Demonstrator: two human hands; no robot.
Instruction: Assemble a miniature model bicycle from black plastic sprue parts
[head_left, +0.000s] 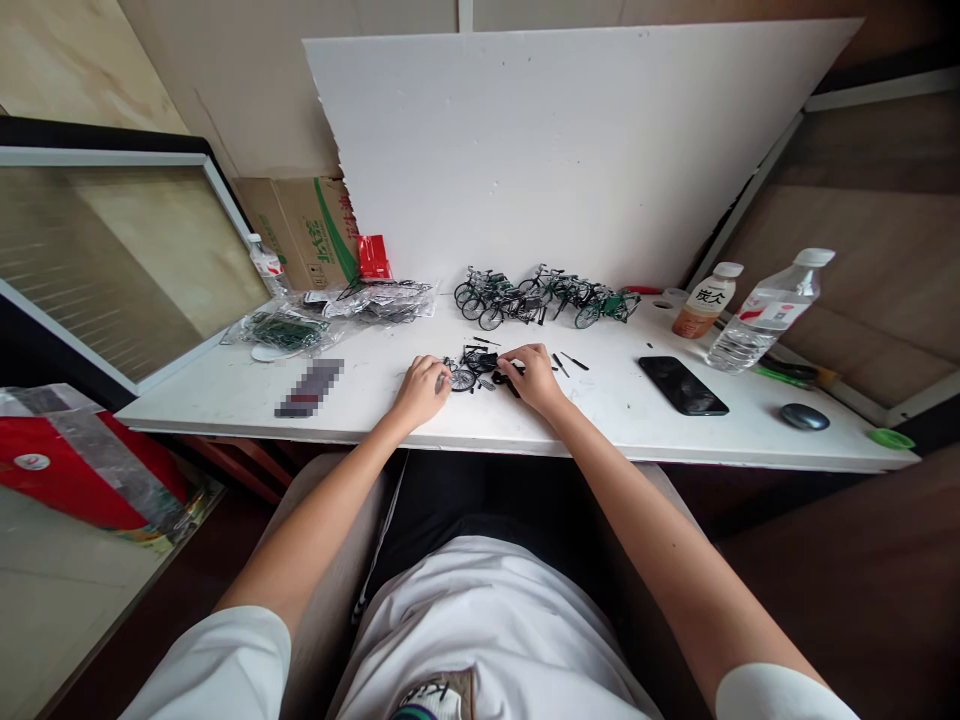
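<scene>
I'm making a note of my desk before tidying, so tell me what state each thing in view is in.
Left hand: curled, at the front model bicycle
Right hand: curled, at the same bicycle
Front model bicycle: partly hidden, completeness unclear
Back model bicycles: standing close together
Phone: lying flat, screen dark
Large bottle: capped
Orange drink bottle: capped
Clear bags: crumpled
White board: upright, left edge ragged

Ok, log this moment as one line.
left hand: at spoked wheel of miniature bicycle; right hand: at its opposite end; beside right hand: slim black pieces; behind: more miniature bicycles; right side: smartphone, computer mouse
</scene>
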